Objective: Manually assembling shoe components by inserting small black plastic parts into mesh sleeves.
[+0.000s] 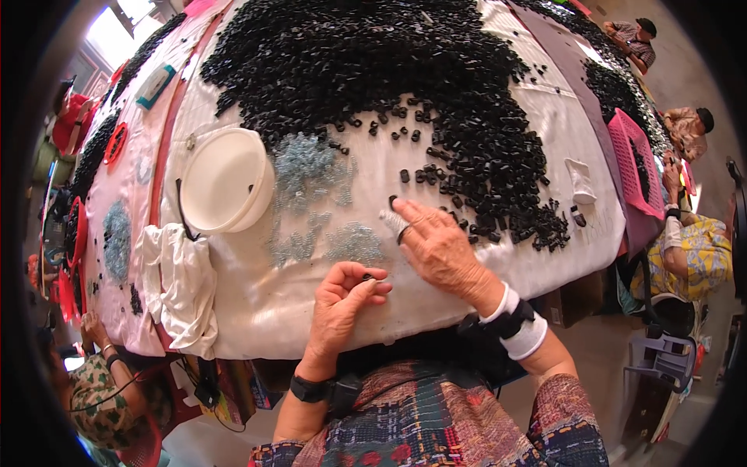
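My left hand [342,307] is closed near the front of the cloth-covered table. Between its thumb and fingers sits a small dark piece [368,277], mostly hidden. My right hand [440,247] reaches out ahead and to the right, its fingertips at a small black cylindrical piece [393,201]. One digit of that hand wears a white wrap [391,222]. Clear bluish small pieces [354,244] lie in loose heaps just beyond my left hand. A large spread of black cylindrical pieces [373,70] covers the far part of the table and curves down the right side.
A white plastic tub [226,183] stands at the left, with a crumpled white cloth [183,284] in front of it. A pink basket [636,167] is at the table's right edge, near a small white cup-like item [580,181]. Other people sit along both sides.
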Available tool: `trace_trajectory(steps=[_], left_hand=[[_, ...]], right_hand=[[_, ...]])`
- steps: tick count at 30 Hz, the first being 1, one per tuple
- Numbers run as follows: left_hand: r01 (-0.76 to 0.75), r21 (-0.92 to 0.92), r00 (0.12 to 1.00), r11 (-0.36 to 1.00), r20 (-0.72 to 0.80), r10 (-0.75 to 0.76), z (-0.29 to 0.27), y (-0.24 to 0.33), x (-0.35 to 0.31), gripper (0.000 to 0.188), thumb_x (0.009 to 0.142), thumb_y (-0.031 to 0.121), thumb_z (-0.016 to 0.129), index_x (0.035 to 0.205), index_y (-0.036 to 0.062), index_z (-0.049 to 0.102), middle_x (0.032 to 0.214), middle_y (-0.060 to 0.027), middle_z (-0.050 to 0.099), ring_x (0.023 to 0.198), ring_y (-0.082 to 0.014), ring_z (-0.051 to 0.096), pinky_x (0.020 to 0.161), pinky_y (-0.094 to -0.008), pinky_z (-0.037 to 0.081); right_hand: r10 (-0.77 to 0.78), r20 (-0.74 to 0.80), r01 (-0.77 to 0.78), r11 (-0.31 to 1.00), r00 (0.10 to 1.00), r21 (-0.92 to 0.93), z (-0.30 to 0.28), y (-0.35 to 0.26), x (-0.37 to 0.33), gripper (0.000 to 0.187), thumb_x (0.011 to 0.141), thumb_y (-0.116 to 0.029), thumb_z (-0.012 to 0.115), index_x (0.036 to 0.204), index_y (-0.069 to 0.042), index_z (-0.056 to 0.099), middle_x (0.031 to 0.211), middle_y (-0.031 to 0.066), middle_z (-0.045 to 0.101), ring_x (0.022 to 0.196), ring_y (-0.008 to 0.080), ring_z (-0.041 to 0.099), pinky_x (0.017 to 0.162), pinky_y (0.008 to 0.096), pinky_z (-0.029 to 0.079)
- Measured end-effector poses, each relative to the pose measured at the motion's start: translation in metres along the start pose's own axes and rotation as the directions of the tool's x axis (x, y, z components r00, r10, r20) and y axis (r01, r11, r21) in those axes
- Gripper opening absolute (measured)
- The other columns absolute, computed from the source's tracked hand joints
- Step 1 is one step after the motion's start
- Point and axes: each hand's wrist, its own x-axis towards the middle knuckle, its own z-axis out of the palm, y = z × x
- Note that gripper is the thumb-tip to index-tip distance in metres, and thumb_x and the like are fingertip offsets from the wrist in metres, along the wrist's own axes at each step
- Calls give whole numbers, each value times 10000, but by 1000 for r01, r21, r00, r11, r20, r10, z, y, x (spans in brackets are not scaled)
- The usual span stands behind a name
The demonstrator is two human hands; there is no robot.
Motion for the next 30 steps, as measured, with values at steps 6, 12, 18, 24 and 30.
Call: trace_trajectory(steps=[6, 12, 18, 24, 30], left_hand=[[37, -5, 999, 999, -13, -37, -1, 5, -3, 110, 887, 24, 550, 992, 25, 520, 945, -135, 642, 747, -191, 663, 632, -274, 547], [41, 52, 999, 998, -32, -40, 1, 3, -3, 108, 868, 17, 579, 970, 18, 545, 904, -127, 648, 723, -175, 654, 630, -270, 540], [47, 98, 999, 994, -28, -45, 4, 3, -2, 117, 863, 23, 590, 971, 12, 546, 919, -134, 651, 737, -167, 655, 644, -271, 540], [26, 164, 1000, 986, -21, -23, 3, 2, -4, 118, 863, 26, 590, 971, 8, 546, 994, -147, 642, 775, -167, 657, 663, -267, 543], [43, 184, 999, 982, -24, -40, 6, 7, -5, 111, 866, 19, 578, 971, 4, 547, 1031, -152, 638, 783, -165, 657, 672, -261, 542]], right_hand=[[11, -136, -10, 1000, 991, 11, -10, -22, -50, 185, 717, -103, 613, 876, -10, 614, 1245, 145, 514, 1163, 312, 470, 948, 411, 380], [153, -280, -153, 988, 948, 23, -26, -6, -83, 223, 650, -5, 603, 871, 16, 614, 1082, 138, 586, 994, 311, 547, 859, 408, 428], [219, -346, -242, 970, 912, -23, -27, 22, -73, 337, 667, 25, 588, 1004, 33, 613, 972, 142, 601, 925, 315, 552, 809, 402, 449], [124, -249, -117, 992, 961, 41, -20, 1, -67, 360, 670, 57, 601, 1030, 42, 598, 1102, 136, 589, 1001, 320, 542, 865, 391, 447], [256, -283, -296, 949, 924, -111, -26, 22, -42, 345, 763, -87, 613, 1097, -7, 581, 1217, 164, 517, 1114, 314, 490, 926, 395, 381]])
